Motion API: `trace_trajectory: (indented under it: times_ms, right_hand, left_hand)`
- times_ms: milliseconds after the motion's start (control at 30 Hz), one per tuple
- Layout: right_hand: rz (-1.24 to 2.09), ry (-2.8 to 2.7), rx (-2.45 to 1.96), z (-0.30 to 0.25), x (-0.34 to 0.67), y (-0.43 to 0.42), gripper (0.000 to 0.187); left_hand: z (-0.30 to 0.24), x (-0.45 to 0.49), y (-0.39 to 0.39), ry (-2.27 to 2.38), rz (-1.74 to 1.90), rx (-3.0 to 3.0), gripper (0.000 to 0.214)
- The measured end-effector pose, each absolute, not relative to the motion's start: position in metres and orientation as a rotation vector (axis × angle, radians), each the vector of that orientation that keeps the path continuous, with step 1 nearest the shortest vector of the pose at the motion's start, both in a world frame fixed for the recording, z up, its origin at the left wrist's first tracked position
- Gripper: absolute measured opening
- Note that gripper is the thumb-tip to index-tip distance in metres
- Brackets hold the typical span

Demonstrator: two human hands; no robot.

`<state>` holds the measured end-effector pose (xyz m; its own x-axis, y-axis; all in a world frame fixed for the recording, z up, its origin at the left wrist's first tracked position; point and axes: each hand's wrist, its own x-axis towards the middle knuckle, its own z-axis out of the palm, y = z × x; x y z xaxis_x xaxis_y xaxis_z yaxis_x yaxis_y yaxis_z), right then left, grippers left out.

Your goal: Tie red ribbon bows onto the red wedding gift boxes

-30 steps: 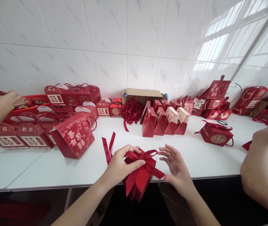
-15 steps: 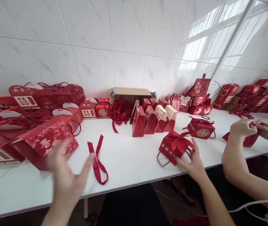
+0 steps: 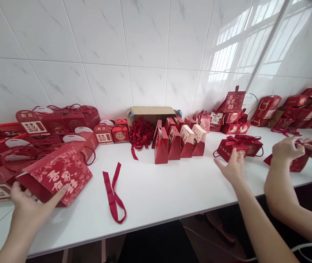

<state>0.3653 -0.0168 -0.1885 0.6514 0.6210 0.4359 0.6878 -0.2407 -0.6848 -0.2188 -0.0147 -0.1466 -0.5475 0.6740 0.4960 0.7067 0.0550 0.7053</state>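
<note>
At the left, a large red gift box [image 3: 70, 171] with white lettering lies tilted, one end gaping. My left hand [image 3: 31, 208] has its thumb on the printed face and its fingers at the open end, gripping the box. My right hand [image 3: 234, 170] is at the front of a small red gift box [image 3: 225, 149] with a ribbon bow. Its thumb stretches out to the left, apart from the fingers, which touch or nearly touch the box. Another bow-tied box [image 3: 254, 148] stands right beside it. Between my hands, a loose red ribbon [image 3: 112, 199] lies looped on the white table [image 3: 156, 193].
Several upright red boxes [image 3: 161, 149] stand mid-table, before a cardboard box [image 3: 153, 110] heaped with red ribbons [image 3: 141, 133]. Handled gift boxes [image 3: 32, 122] crowd the left side. At the right, a co-worker's hands [image 3: 287, 148] hold a red box [image 3: 299, 160].
My right hand has carried the bow-tied box right and back, and it now stands beside the other one. My left hand has moved left onto the large gift box.
</note>
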Motion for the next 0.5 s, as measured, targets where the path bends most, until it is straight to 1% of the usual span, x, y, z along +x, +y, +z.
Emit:
trace_trajectory:
  times_ms: [100, 167, 200, 233, 300, 367, 433, 500]
  right_hand:
    - [-0.072, -1.354, -1.839, -0.208, 0.317, -0.043, 0.084]
    - [0.002, -1.482, -1.863, -0.22, 0.293, -0.058, 0.074]
    - [0.025, -1.527, -1.886, -0.225, 0.284, -0.064, 0.07]
    - [0.033, -1.566, -1.907, -0.228, 0.279, -0.068, 0.066]
    - [0.015, -1.645, -1.923, -0.231, 0.275, -0.072, 0.058]
    - [-0.014, -1.711, -1.914, -0.231, 0.276, -0.073, 0.052]
    - [-0.018, -1.748, -1.899, -0.23, 0.28, -0.073, 0.048]
    - [-0.015, -1.751, -1.89, -0.23, 0.282, -0.073, 0.046]
  left_hand:
    - [-0.14, -0.215, -0.023, -2.574, -1.355, -1.382, 0.057]
    - [-0.136, -0.208, -0.029, -2.556, -1.311, -1.277, 0.044]
    - [-0.133, -0.202, -0.029, -2.499, -1.387, -1.241, 0.041]
    - [-0.13, -0.194, -0.027, -2.43, -1.506, -1.208, 0.04]
    - [-0.122, -0.171, -0.017, -2.266, -1.8, -1.224, 0.046]
    - [-0.114, -0.139, 0.001, -2.115, -2.021, -1.446, 0.05]
    - [-0.109, -0.104, 0.022, -2.017, -2.007, -1.752, 0.051]
    - [-0.111, -0.067, 0.041, -1.985, -1.924, -1.895, 0.051]
